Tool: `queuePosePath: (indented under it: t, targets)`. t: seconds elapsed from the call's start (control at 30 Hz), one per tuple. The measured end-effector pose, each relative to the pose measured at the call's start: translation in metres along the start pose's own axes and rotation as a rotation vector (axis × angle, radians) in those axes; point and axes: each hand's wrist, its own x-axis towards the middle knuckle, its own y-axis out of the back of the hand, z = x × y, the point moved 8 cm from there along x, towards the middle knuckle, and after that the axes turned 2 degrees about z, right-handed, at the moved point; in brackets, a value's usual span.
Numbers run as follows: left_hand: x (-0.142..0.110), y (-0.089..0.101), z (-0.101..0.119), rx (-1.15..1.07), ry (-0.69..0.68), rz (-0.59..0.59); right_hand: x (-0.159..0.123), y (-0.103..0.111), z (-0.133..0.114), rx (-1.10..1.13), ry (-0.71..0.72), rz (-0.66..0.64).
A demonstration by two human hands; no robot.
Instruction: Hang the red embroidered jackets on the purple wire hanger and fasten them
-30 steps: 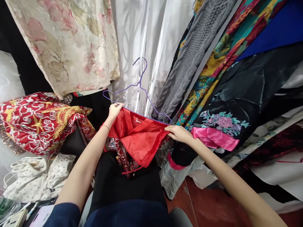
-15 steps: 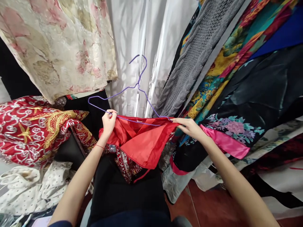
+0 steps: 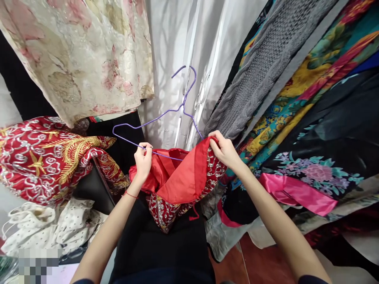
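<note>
A purple wire hanger [image 3: 160, 114] stands upright in front of me, its hook at the top. My left hand [image 3: 143, 159] is closed around its lower bar near the left corner. Over the hanger's right end lies a red garment [image 3: 186, 173] with a plain satin lining and silver-embroidered outside. My right hand [image 3: 224, 149] pinches the garment's upper edge at the right shoulder of the hanger, which the cloth hides there. The garment's lower part hangs down over my black-clad lap [image 3: 166, 252], with a thin red tie dangling.
A red and gold embroidered cloth [image 3: 59, 157] lies over a dark chair-like edge at left. Below it is a white dotted garment [image 3: 41, 227]. A floral cloth [image 3: 89, 51] hangs upper left, a white curtain [image 3: 166, 35] behind. Hanging clothes, including a grey knit [image 3: 266, 67], crowd the right.
My right hand has moved slightly left and up, drawing the garment's edge over the hanger's right corner. Some embroidered outside now shows beside it. My left hand still grips the bar.
</note>
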Motion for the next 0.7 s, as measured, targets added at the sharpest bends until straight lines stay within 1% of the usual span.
queuePosePath:
  t: [0.1,0.17,0.23,0.27,0.33,0.4,0.43,0.5,0.57,0.6,0.63,0.7]
  targets:
    - [0.006,0.003,0.004,0.067,-0.021,-0.032,0.001,-0.010,-0.002,-0.069,0.026,-0.132]
    - [0.011,0.002,0.005,0.170,-0.070,-0.108,0.001,-0.012,-0.001,-0.140,0.038,-0.183]
    - [0.015,0.000,0.000,0.270,-0.119,-0.223,0.001,-0.010,0.004,-0.218,0.043,-0.188]
    - [0.017,0.000,-0.006,0.309,-0.134,-0.284,0.001,-0.008,0.007,-0.254,0.046,-0.188]
    - [0.017,0.003,-0.027,0.378,-0.120,-0.380,0.001,-0.005,0.013,-0.316,0.054,-0.190]
    - [0.015,0.011,-0.058,0.433,-0.025,-0.420,0.002,-0.004,0.018,-0.358,0.065,-0.195]
    - [0.013,0.018,-0.075,0.417,0.069,-0.409,0.002,-0.004,0.020,-0.373,0.072,-0.196]
    - [0.004,0.031,-0.108,0.273,0.296,-0.348,0.003,-0.004,0.021,-0.392,0.087,-0.194]
    - [-0.005,0.036,-0.128,0.098,0.462,-0.286,0.003,-0.005,0.021,-0.395,0.099,-0.187]
    - [-0.007,0.036,-0.133,0.039,0.499,-0.254,0.003,-0.006,0.021,-0.392,0.103,-0.185]
    - [-0.007,0.035,-0.133,0.008,0.506,-0.218,0.003,-0.006,0.021,-0.388,0.106,-0.185]
    - [0.004,0.032,-0.128,-0.032,0.483,-0.112,0.003,-0.005,0.021,-0.376,0.103,-0.188]
